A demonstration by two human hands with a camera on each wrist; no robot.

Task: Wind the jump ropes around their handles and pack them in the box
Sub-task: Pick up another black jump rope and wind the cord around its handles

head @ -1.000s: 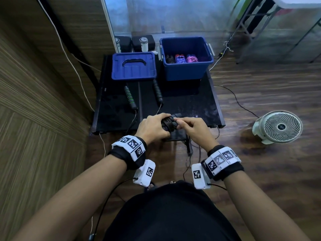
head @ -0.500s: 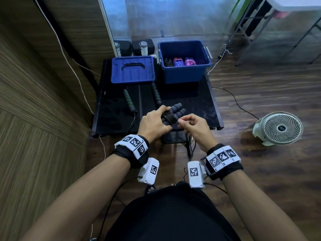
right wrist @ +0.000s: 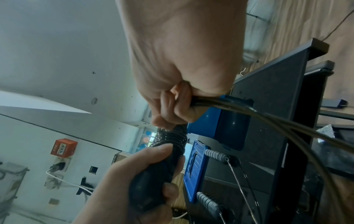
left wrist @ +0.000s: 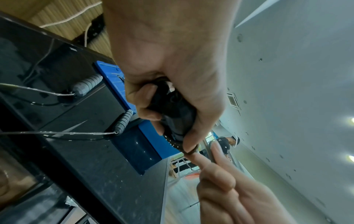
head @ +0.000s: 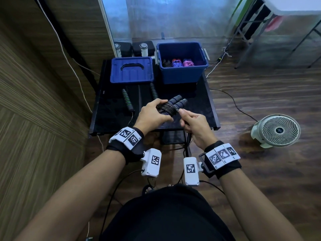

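On the black table point(head: 199, 108), at its far edge, a blue lid point(head: 132, 70) lies flat on the left and an open blue box point(head: 182, 73) stands to its right. Three wound ropes sit side by side in the box: a black bundle point(head: 166, 63), a blue one point(head: 176, 63) and a pink one point(head: 188, 63).

Compared with a second ago, the hands have risen from the near table edge to above its middle, and the paired handles point(head: 177, 101) now jut out past the fingers toward the box. The left hand point(head: 152, 115) grips the handles, thumb across the dark coil point(head: 166, 108) wound on them. The right hand point(head: 194, 124) is curled round the loose black rope point(right wrist: 249, 110), pinching it right beside the coil; the slack trails off below the table edge.

Nearer the lid, two unwound green-ringed handles point(head: 127, 100) lie apart on the table, one just left of the left hand, the other point(head: 153, 92) partly behind it, their thin cords running toward the near edge. Beyond the lid two dark blocks with white caps point(head: 143, 47) stand by the wall. A white cable point(head: 69, 56) hangs down the wooden wall at far left. A white fan point(head: 278, 130) sits on the wooden floor at right, well clear of the table.
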